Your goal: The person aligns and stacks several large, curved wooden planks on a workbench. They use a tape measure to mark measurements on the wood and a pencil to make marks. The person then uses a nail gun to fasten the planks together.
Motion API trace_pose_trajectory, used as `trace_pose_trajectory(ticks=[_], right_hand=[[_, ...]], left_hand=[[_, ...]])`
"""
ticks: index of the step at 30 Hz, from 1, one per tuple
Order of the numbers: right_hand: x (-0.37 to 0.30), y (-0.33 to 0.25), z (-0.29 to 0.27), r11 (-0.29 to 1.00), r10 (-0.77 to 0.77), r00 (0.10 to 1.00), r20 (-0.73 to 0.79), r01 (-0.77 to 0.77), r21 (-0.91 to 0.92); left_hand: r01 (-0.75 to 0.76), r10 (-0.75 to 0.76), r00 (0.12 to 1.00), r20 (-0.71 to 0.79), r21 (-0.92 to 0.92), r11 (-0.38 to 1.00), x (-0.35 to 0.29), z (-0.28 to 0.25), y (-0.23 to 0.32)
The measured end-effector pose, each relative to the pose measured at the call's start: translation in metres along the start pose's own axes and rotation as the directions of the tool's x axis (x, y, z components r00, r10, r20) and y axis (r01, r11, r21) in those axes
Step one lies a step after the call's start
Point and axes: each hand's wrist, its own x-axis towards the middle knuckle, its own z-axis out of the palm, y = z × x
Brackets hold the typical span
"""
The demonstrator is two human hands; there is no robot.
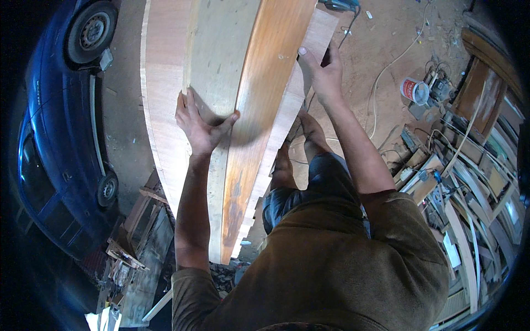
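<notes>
A long pale board and an orange-brown board lie side by side, lengthwise on a wide light plywood sheet. My left hand spans the pale board, fingers at its left edge and thumb against the seam by the orange-brown board. To the right, my right hand grips the plywood's stepped right edge beside the orange-brown board. Its thumb is on top; the other fingers are partly hidden past the edge.
A blue car stands at the left. Heaped wood offcuts fill the right side, near a white-and-red bucket. A pale cable crosses the dirt floor. A blue power tool is at the top edge. Rough planks lie lower left.
</notes>
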Motion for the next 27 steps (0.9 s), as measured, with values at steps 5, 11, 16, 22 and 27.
trace_pose_trajectory(ticks=[5, 11, 16, 22, 27], right_hand=[[-0.007, 0.006, 0.006, 0.982, 0.048, 0.999, 0.017, -0.05, 0.182], [-0.004, 0.01, 0.003, 0.983, 0.062, 0.998, 0.017, -0.064, 0.172], [-0.002, 0.017, 0.004, 0.966, 0.018, 0.999, 0.026, -0.024, 0.258], [-0.004, 0.013, 0.003, 0.975, 0.044, 0.999, 0.009, -0.045, 0.217], [-0.007, 0.008, 0.009, 0.981, 0.049, 0.999, -0.01, -0.046, 0.19]], left_hand=[[-0.053, 0.053, 0.997, -0.049, -0.009, 0.999, 0.001, 0.002, -0.004], [-0.068, 0.068, 0.994, -0.087, 0.004, 0.998, 0.004, 0.002, -0.002], [-0.058, 0.058, 0.995, -0.075, 0.013, 0.998, 0.004, 0.002, -0.001], [-0.066, 0.067, 0.995, -0.076, 0.017, 0.998, 0.004, 0.002, -0.002], [-0.005, 0.006, 1.0, -0.028, 0.028, 1.0, 0.003, 0.004, -0.004]])
